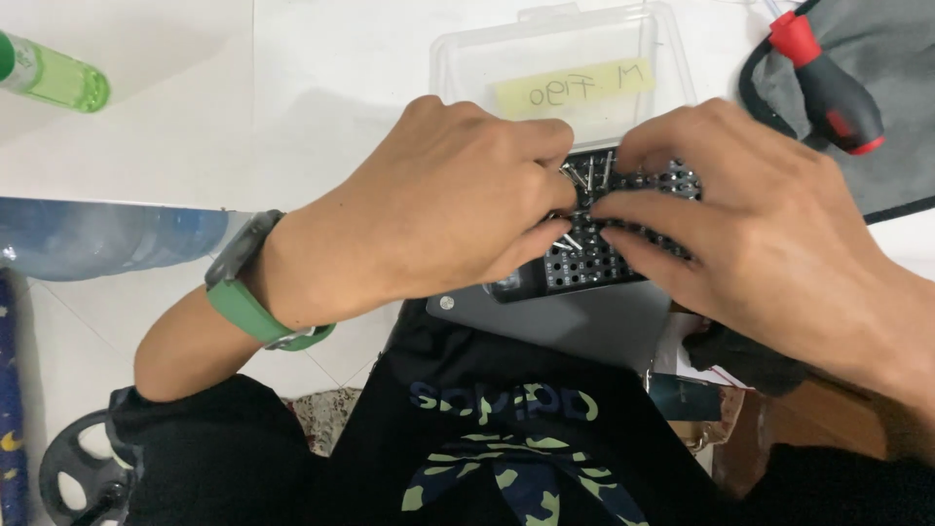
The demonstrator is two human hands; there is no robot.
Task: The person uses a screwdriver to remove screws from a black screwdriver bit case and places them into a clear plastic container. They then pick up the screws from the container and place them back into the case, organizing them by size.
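Head view: the left hand point(458, 200) and the right hand point(750, 224) are meeting over a black bit rack point(596, 255) at center. The rack is lying under both sets of fingertips, at 3 o'clock from the left hand and 9 o'clock from the right. Left fingers are pinching together on a metal bit point(575, 177); whether the right is gripping anything, I cannot tell. A clear case point(565, 58) is sitting at 12 o'clock and a screwdriver point(828, 88) at 2 o'clock.
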